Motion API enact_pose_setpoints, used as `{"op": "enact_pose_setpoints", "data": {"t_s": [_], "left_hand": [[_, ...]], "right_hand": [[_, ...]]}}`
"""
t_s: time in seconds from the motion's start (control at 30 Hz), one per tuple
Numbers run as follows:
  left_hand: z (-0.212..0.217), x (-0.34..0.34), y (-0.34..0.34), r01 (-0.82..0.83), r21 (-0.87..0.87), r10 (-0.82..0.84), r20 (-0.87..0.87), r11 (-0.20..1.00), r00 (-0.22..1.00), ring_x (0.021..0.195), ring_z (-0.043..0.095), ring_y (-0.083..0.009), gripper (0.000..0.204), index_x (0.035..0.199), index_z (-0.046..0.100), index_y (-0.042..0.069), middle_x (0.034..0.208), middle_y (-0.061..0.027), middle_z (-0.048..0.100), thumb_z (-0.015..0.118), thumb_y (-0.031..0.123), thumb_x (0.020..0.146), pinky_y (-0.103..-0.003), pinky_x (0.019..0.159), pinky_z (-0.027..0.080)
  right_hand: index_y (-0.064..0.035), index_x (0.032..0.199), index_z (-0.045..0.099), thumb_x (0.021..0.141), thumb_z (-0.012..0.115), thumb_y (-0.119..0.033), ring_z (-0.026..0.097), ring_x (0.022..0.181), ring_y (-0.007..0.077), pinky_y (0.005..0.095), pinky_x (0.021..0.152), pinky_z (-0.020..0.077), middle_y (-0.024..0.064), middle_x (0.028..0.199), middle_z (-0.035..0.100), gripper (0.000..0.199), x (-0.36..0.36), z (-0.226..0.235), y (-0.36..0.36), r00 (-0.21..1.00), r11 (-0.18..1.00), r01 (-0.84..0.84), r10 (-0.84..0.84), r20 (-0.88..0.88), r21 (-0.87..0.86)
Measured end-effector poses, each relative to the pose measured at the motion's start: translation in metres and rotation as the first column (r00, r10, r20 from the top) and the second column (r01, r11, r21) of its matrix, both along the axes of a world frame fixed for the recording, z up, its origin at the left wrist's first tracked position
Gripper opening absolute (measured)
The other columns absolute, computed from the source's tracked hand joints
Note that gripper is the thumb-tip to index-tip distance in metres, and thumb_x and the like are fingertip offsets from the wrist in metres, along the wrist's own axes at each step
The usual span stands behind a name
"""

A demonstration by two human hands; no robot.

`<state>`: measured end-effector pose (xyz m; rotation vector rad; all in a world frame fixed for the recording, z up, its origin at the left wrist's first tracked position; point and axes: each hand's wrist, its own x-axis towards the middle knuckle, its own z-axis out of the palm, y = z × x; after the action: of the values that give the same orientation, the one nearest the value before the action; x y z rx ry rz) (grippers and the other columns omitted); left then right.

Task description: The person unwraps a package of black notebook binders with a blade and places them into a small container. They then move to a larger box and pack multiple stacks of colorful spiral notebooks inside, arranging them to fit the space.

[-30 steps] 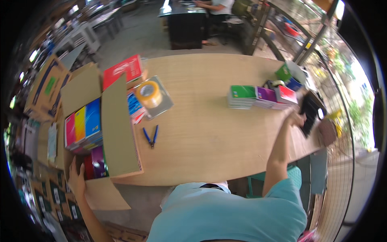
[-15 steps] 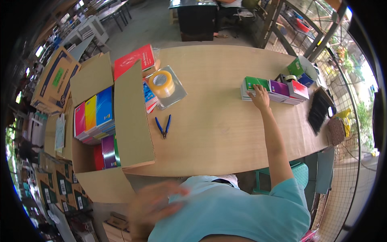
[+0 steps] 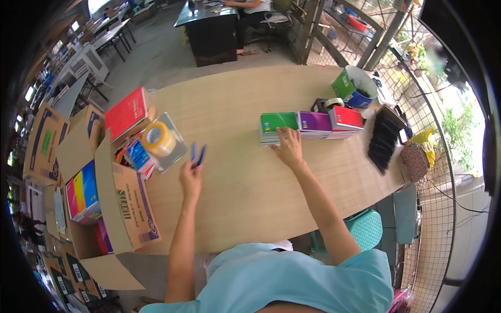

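Both arms outstretched: left hand (image 3: 191,178) at blue pens (image 3: 198,155), right hand (image 3: 287,148) on green notebook (image 3: 278,123).

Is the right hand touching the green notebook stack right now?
Touching. The head view shows the right hand with its fingers laid on the near edge of the green notebook stack, no gap between them.

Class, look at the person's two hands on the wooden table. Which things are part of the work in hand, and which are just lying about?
In hand:
left hand reaching the blue pens
right hand resting on the green notebook stack

Lying about:
yellow roll of packing tape
black bristle brush
green and blue tub
open cardboard box of coloured books
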<state>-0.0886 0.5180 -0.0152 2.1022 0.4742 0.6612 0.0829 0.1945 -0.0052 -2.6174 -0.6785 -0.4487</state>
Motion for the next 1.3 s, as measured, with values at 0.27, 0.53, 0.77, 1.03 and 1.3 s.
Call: {"op": "enact_pose_setpoints", "data": {"t_s": [0.27, 0.53, 0.77, 1.03, 1.3], "left_hand": [[0.076, 0.209, -0.205, 0.459, 0.379, -0.545, 0.160, 0.804, 0.823, 0.111, 0.057, -0.0353, 0.023, 0.097, 0.062, 0.004, 0.124, -0.0137, 0.057, 0.076, 0.008, 0.079, -0.045, 0.093, 0.049], [0.077, 0.140, -0.189, 0.506, 0.283, -0.556, 0.135, 0.815, 0.820, 0.124, 0.052, -0.0359, 0.040, 0.120, 0.060, 0.006, 0.133, -0.0169, 0.054, 0.074, 0.008, 0.083, -0.045, 0.103, 0.044], [0.235, -0.153, -0.061, 0.836, -0.395, -0.915, -0.024, 0.380, 0.404, 0.120, 0.057, -0.0305, 0.047, 0.130, 0.057, 0.004, 0.128, -0.0134, 0.061, 0.071, 0.022, 0.090, -0.039, 0.102, 0.045], [0.290, -0.416, 0.105, 0.060, -0.291, -0.002, 0.197, 0.955, 0.980, 0.109, 0.064, -0.0217, 0.041, 0.124, 0.059, -0.003, 0.118, -0.0128, 0.064, 0.071, 0.009, 0.087, -0.035, 0.092, 0.050], [0.269, -0.435, 0.314, -0.253, -0.316, 0.239, -0.082, 0.914, 0.967, 0.105, 0.062, -0.0164, 0.037, 0.124, 0.059, 0.001, 0.116, -0.0088, 0.062, 0.066, 0.005, 0.088, -0.029, 0.092, 0.050]], "right_hand": [[-0.0073, 0.131, 0.053, 0.079, 0.074, -0.017, 0.044, 0.130, 0.0350, 0.0606, 0.111, 0.0279, 0.0136, 0.133, 0.052, 0.056, -0.038, -0.006, -0.031, 0.994, 0.983, -0.043, 0.025, 0.105, 0.177], [-0.0079, 0.112, 0.066, 0.078, 0.073, 0.000, 0.056, 0.112, 0.0346, 0.0443, 0.094, 0.0479, 0.0146, 0.118, 0.059, 0.036, -0.114, -0.007, -0.056, 0.991, 0.881, 0.118, -0.130, -0.005, 0.458], [-0.0004, 0.107, 0.067, 0.075, 0.069, 0.012, 0.062, 0.106, 0.0306, 0.0404, 0.093, 0.0497, 0.0136, 0.109, 0.067, 0.035, -0.100, 0.042, 0.004, 0.966, 0.794, -0.129, -0.034, 0.255, 0.594], [0.0059, 0.105, 0.065, 0.084, 0.069, -0.007, 0.059, 0.080, 0.0277, 0.0360, 0.075, 0.0491, 0.0173, 0.090, 0.063, 0.025, -0.162, 0.283, 0.208, 0.577, 0.342, -0.807, 0.629, 0.521, 0.482], [-0.0021, 0.107, 0.065, 0.082, 0.071, -0.025, 0.061, 0.107, 0.0272, 0.0400, 0.088, 0.0510, 0.0124, 0.110, 0.063, 0.035, -0.341, 0.339, 0.440, -0.133, -0.145, -0.978, 0.987, -0.085, -0.149]]}}
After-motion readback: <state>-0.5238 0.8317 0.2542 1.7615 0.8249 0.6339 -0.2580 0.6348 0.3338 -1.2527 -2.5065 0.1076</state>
